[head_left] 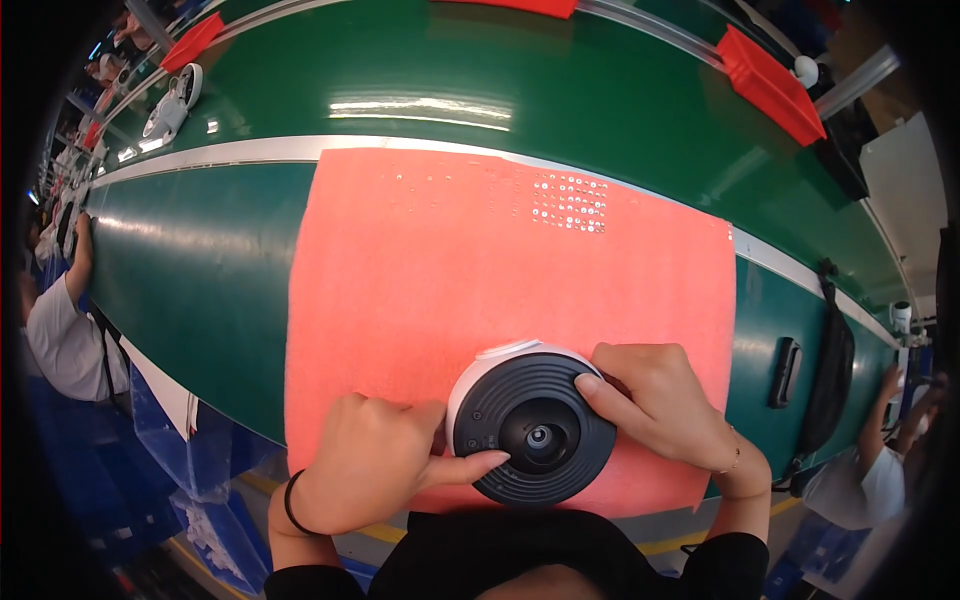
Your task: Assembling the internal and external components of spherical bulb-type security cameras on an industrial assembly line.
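Note:
A round white housing [463, 388] with a black, ringed disc [575, 468] facing up sits near the front edge of a pink foam mat [400, 270]. The disc has a dark recess in its middle with a small, lens-like round part [539, 436]. My left hand [375, 460] grips the housing's left side, its thumb lying across the black face near the recess. On the right, my right hand [645, 400] holds the upper right rim, thumb pressed on the disc. The curled fingers of both hands are partly hidden.
Several small metal screws [570, 203] stand in rows at the mat's far side. Beyond lies a green conveyor [420, 70] with red trays [770, 85] along its far edge. At right are a small black tool [787, 372] and a black strap-like item [830, 370]. Co-workers sit on both sides.

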Action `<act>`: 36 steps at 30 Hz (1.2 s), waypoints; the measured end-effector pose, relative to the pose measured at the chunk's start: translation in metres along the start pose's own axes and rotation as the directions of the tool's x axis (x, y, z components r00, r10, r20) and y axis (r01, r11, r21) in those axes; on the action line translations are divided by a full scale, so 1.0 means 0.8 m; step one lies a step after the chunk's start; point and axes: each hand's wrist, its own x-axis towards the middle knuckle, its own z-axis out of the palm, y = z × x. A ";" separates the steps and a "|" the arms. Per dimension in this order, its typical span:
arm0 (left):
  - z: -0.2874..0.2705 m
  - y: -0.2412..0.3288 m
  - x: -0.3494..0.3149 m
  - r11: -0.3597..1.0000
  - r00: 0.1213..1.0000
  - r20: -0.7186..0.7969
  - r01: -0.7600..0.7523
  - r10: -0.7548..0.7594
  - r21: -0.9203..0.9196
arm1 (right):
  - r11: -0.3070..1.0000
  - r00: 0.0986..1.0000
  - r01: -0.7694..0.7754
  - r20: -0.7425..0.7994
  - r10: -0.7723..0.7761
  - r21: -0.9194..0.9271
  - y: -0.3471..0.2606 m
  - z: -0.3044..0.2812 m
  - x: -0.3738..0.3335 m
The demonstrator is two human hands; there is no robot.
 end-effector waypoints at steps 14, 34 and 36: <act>0.001 -0.003 0.002 0.999 0.995 0.096 0.029 -0.025 -0.043 | 0.856 0.873 0.355 -0.196 -0.447 -0.375 -0.016 0.000 0.000; -0.010 0.005 0.008 0.999 0.986 0.168 0.019 -0.014 -0.033 | 0.822 0.838 0.546 0.132 -0.530 -0.164 -0.039 0.012 -0.012; -0.012 0.007 0.010 1.000 0.982 0.187 -0.003 0.001 0.011 | 0.753 0.754 0.657 0.021 -0.657 -0.034 -0.033 0.021 -0.014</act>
